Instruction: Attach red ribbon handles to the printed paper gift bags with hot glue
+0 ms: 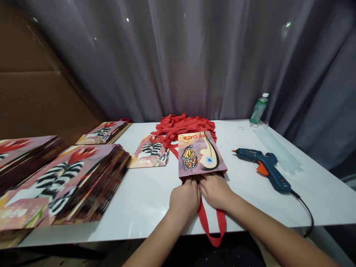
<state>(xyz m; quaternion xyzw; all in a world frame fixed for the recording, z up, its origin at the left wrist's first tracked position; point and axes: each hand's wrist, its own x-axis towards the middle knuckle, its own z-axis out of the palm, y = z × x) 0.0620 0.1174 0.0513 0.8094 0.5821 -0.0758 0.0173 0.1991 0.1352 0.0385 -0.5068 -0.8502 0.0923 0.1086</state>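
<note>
Left hand and right hand reach into the bag from its near end; fingertips hidden, grip cannot be told.

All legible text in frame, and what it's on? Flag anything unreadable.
"MECCA": red letters on the printed bag at the hands.
Too small or blurred: the pale round marks on the top piece of the front-left stack, and the marks on the single flat piece beside the bag.
Nothing legible on the glue gun or green bottle.
</note>
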